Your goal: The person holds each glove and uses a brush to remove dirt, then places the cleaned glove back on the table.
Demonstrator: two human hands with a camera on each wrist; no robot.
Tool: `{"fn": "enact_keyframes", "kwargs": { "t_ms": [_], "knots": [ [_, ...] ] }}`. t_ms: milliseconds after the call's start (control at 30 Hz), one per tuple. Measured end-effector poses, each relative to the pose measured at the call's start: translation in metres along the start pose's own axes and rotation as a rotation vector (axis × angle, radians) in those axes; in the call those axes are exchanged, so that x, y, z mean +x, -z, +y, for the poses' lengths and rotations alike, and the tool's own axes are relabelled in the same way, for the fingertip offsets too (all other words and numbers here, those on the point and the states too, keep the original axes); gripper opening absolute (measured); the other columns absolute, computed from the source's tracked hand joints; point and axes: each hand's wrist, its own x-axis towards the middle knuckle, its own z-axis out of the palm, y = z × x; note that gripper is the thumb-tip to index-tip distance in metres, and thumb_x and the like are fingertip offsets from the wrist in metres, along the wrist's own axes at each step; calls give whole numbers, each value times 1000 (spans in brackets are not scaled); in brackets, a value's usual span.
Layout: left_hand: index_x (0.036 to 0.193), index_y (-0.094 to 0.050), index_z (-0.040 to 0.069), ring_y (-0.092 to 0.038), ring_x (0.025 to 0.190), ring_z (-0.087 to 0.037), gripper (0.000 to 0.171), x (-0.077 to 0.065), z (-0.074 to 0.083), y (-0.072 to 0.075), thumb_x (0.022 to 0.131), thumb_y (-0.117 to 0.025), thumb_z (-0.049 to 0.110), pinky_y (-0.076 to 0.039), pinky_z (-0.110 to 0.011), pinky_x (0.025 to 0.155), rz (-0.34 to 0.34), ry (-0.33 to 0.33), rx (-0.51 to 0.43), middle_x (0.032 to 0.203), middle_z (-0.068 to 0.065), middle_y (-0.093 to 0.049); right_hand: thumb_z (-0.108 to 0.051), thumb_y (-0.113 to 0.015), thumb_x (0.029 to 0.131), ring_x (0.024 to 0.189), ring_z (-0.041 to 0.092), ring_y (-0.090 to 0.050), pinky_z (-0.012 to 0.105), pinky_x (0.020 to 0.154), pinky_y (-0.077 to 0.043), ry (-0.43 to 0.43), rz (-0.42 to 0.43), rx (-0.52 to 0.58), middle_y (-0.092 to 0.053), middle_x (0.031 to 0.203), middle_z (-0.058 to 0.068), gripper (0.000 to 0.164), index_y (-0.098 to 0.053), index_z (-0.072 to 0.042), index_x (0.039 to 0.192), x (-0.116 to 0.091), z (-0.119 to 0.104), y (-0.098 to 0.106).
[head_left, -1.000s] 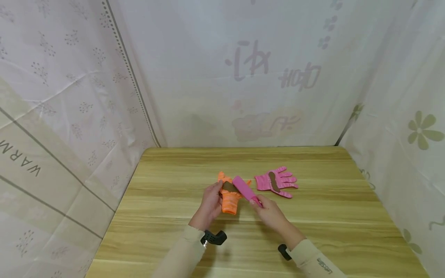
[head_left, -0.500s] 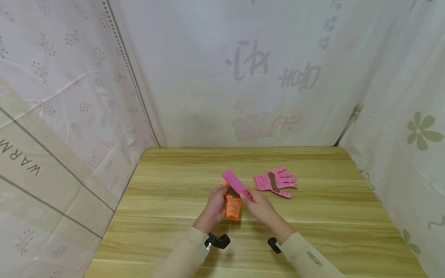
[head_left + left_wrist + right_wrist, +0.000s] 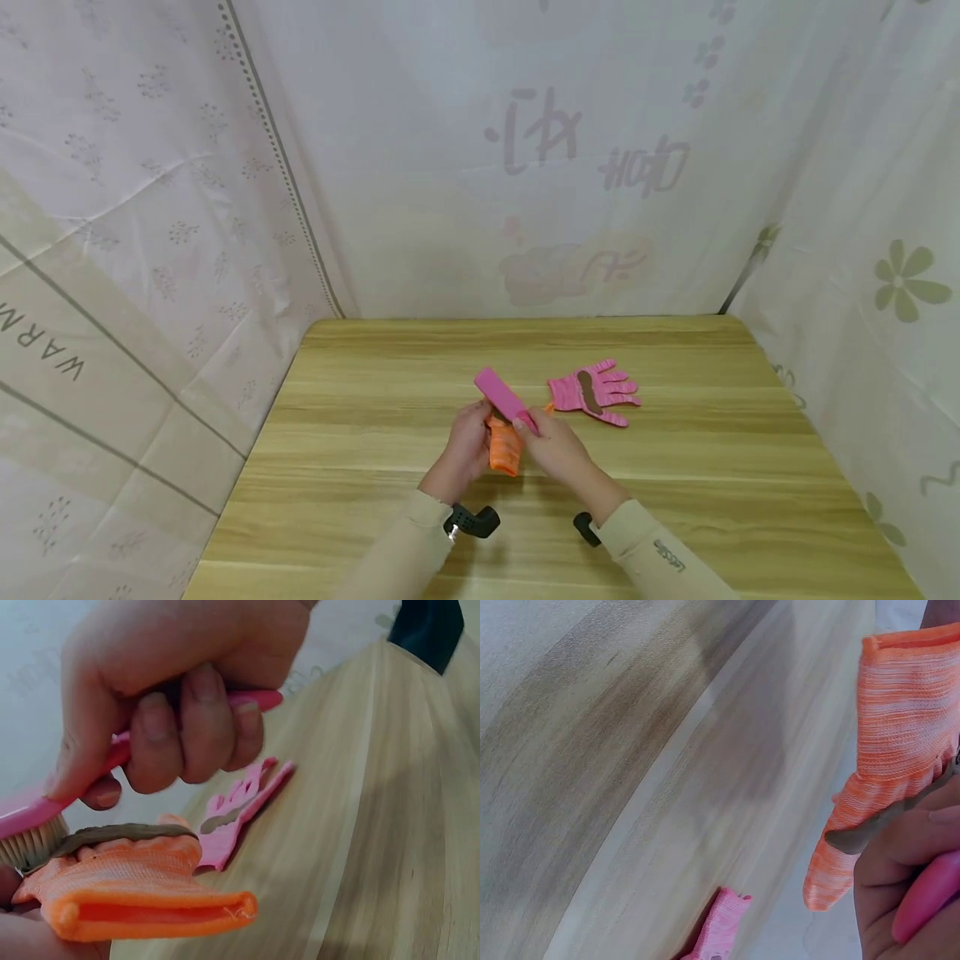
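My right hand (image 3: pixel 558 450) grips the handle of a pink brush (image 3: pixel 501 395), fingers curled round it. In the left wrist view the brush's pale bristles (image 3: pixel 34 844) press against the brown patch on an orange knitted glove (image 3: pixel 142 874). My left hand (image 3: pixel 467 437) holds that glove from its left side, its open cuff pointing toward me; much of the glove is hidden under the brush and hands. In the right wrist view an orange glove finger (image 3: pixel 829 877) hangs down past the brown patch (image 3: pixel 855 836).
A pink knitted glove (image 3: pixel 570 394) with a brown patch lies flat on the wooden table (image 3: pixel 360 400), right of the hands, fingers pointing right. Patterned white curtains (image 3: pixel 420 167) enclose the table at the back and sides. Dark straps (image 3: pixel 472 522) circle both wrists.
My right hand and the brush have moved left and up over the orange glove. My left hand has shifted slightly right, tilting the glove. The pink glove has stayed put.
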Motion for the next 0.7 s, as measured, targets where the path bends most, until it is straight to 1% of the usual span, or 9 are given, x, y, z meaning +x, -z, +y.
{"fn": "enact_keyframes", "kwargs": {
  "t_ms": [133,233,333,400,500,567,633,700],
  "knots": [
    [116,-58,-2,-62,77,-9,38,-1,1,-1,112,-34,26,-53,-25,65,20,13,-21,91,-2,-65,-33,-53,106,67,17,-45,30,60,-35,8,-7,-16,-47,75,3,24,-58,-11,99,0,0,0],
    [118,-58,-3,-62,79,-10,39,-1,0,-1,112,-34,27,-53,-25,66,17,13,-28,93,-3,-66,-32,-53,106,65,16,-44,30,59,-35,20,-7,-4,-47,74,3,24,-58,-10,98,-2,1,0],
    [121,-58,-5,-64,78,-9,40,-1,1,-1,112,-34,26,-53,-24,66,25,9,-28,92,-3,-67,-31,-53,106,67,16,-46,30,60,-37,32,-5,4,-49,76,3,24,-60,-9,102,-3,2,1],
    [122,-58,-6,-64,77,-9,41,-2,1,0,112,-35,26,-53,-24,65,36,4,-21,90,-3,-67,-32,-52,106,72,16,-48,31,64,-39,37,-3,3,-51,79,3,27,-62,-8,112,-4,3,1],
    [123,-57,-7,-64,79,-10,42,-3,1,0,112,-36,27,-54,-25,66,45,5,-16,91,-4,-68,-32,-52,106,77,17,-50,33,70,-40,41,-4,2,-52,81,3,34,-61,-5,126,-5,4,2],
    [123,-57,-7,-65,80,-11,42,-4,2,0,112,-36,27,-55,-26,68,44,9,-9,92,-4,-68,-31,-52,106,79,17,-50,33,72,-41,42,-8,-2,-52,82,3,37,-60,-5,130,-6,6,2],
    [123,-56,-7,-65,81,-11,41,-4,2,0,112,-36,27,-56,-27,68,46,16,-4,93,-5,-68,-32,-52,106,77,17,-49,33,71,-40,41,-13,-3,-51,81,3,36,-60,-5,129,-6,8,2],
    [124,-56,-7,-65,82,-12,41,-4,2,0,112,-35,27,-56,-27,68,48,24,-6,94,-5,-68,-32,-52,106,75,16,-48,32,70,-40,41,-18,-7,-50,80,3,32,-62,-7,124,-5,10,2]
  ]
}}
